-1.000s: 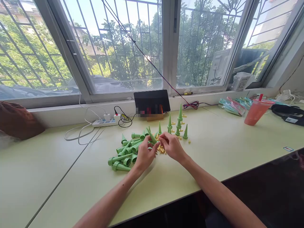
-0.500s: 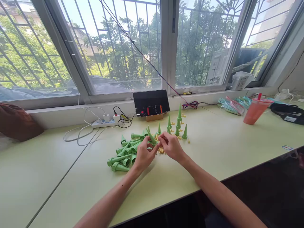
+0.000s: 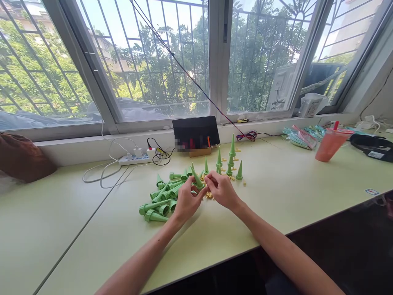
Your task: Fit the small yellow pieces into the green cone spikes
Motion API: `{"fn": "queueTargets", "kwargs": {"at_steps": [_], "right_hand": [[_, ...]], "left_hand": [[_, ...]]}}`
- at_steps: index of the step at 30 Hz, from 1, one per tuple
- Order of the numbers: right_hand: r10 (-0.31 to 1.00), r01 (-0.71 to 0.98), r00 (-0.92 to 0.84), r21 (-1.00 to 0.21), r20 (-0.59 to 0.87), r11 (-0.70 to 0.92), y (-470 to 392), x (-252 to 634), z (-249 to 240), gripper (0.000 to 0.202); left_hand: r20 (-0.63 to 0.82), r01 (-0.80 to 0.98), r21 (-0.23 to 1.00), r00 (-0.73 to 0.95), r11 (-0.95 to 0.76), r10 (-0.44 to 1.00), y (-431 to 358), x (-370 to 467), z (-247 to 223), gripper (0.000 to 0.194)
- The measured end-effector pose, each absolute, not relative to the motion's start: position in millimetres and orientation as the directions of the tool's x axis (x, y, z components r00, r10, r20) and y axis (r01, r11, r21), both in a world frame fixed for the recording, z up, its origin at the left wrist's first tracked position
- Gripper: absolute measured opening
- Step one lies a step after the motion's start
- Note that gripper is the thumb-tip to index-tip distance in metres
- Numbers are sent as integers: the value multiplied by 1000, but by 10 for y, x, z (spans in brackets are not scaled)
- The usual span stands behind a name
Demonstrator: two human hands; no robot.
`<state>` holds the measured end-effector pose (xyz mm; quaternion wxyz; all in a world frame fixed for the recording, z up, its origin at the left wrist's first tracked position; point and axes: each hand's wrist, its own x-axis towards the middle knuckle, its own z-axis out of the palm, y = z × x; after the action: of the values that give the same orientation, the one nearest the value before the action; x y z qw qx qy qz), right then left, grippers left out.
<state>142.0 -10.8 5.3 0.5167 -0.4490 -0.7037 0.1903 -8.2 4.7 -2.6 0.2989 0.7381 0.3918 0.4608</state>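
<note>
My left hand (image 3: 186, 201) is closed around a green plastic plant-watering spike (image 3: 197, 179), its point tilted up and to the left. My right hand (image 3: 224, 191) pinches at the base end of this spike, fingertips close to those of the left; whatever lies between them is hidden. Left of the hands is a heap of loose green spikes (image 3: 166, 191). Small yellow valve pieces (image 3: 209, 196) lie partly hidden beneath and behind my hands. Beyond the right hand, several green spikes (image 3: 232, 148) stand points up, some stacked, with yellow valves (image 3: 236, 159) sticking out sideways.
At the back, a black tablet (image 3: 196, 129) leans on a stand below the window. A power strip (image 3: 132, 159) with cables lies to its left. On the right are a red cup (image 3: 330, 144), plastic bags (image 3: 299, 137) and a black strap-like item (image 3: 371, 146).
Both hands stay at nearly the same place, with the spike still in the left. The view has shifted very slightly.
</note>
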Motion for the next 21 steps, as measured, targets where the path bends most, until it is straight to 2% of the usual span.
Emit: {"fn": "queueTargets", "kwargs": {"at_steps": [21], "right_hand": [[818, 459, -74, -709, 571, 536, -101, 1413, 55, 32]], "left_hand": [[489, 376, 730, 295, -570, 821, 86, -91, -80, 29]]}}
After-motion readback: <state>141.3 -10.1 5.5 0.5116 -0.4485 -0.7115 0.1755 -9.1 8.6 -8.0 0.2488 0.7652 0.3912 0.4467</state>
